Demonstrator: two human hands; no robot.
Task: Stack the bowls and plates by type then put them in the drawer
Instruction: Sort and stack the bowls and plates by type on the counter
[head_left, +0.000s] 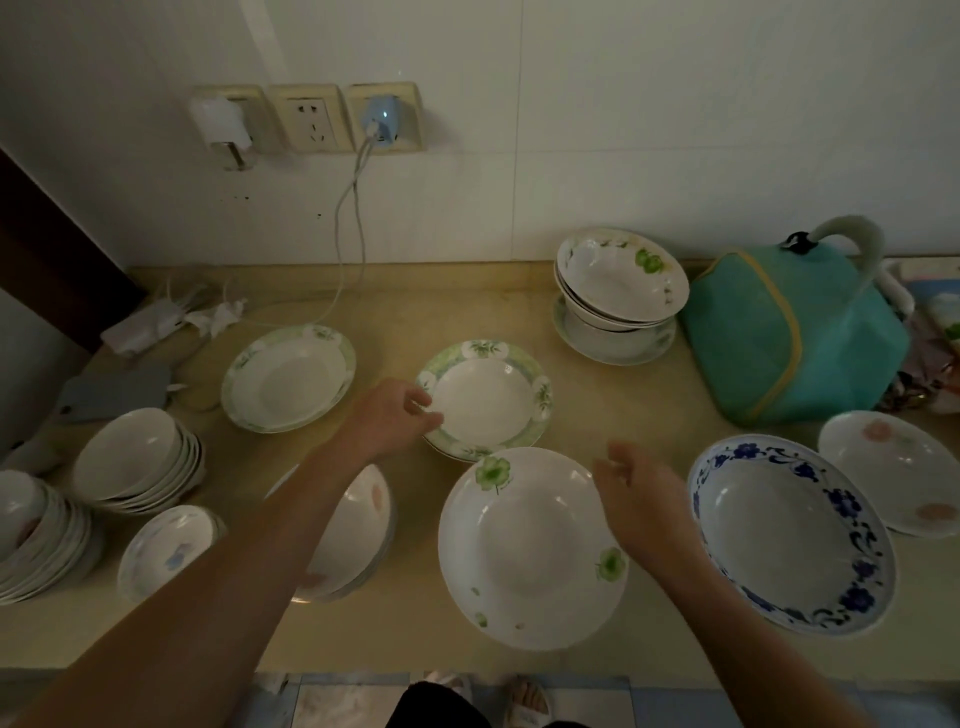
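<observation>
Beige counter (649, 395), bare strip toward wall, blue-patterned bowl (789, 540) at right, green-flower plate (530, 545) under right hand (647, 499), fingers spread, empty, left hand (389, 415) fingers pinching left rim of green-rimmed plate (488, 400) mid-counter

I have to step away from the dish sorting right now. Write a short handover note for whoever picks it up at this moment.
Left hand: fingers on the near-left rim of the green-bordered plate at the counter's centre, which sits on at least one more plate.
Right hand: open, empty, over the right edge of the green-flower plate.
Done: bowl stacks at far left and; another stack at the back.
Left: a matching green-bordered plate, the blue-patterned bowl and a pink-flower plate lie single. No drawer is in view; nothing is put away yet.
</observation>
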